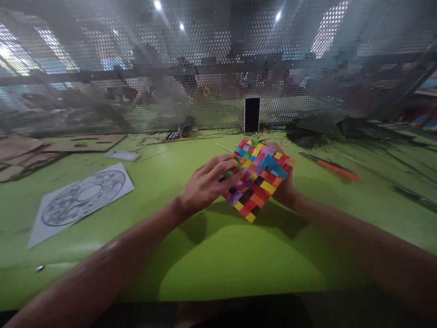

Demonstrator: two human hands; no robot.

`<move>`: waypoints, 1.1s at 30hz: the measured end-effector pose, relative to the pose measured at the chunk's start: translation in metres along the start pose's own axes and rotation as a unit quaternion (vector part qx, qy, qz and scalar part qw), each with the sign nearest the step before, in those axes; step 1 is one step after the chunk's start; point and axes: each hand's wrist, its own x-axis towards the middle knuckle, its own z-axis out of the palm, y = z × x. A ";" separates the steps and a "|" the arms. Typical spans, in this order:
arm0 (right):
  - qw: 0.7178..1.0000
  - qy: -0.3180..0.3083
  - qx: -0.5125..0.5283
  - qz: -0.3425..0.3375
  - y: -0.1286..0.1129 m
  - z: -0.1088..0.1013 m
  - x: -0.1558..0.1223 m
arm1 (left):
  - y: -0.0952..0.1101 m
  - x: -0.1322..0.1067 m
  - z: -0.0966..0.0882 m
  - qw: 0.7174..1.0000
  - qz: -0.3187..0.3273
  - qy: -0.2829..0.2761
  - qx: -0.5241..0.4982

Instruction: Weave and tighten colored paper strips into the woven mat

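A mat woven from paper strips of many colours (260, 177) is held tilted above the green table (218, 255), a little right of centre. My left hand (205, 184) lies on the mat's left side, its fingers pressed over the weave. My right hand (286, 184) is mostly hidden behind the mat's right edge and grips it from underneath; only a few fingertips show at the top.
A white sheet with a printed round pattern (80, 198) lies at the left. Brown cardboard pieces (41, 150) sit at the far left. A dark phone (251, 115) stands upright at the back by a perforated screen. An orange-handled tool (332, 167) and dark scraps (317, 130) lie at the right.
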 end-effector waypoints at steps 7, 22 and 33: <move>0.996 0.060 0.002 -0.072 -0.006 -0.003 0.000 | -0.008 0.000 0.005 0.999 0.045 0.002 0.022; 0.990 0.004 -0.129 -0.055 0.019 -0.012 0.014 | -0.041 0.015 0.008 0.882 -0.309 0.191 -0.300; 0.991 -0.091 -0.095 -0.016 0.023 -0.006 0.012 | -0.057 0.014 -0.005 0.956 -0.168 0.240 0.015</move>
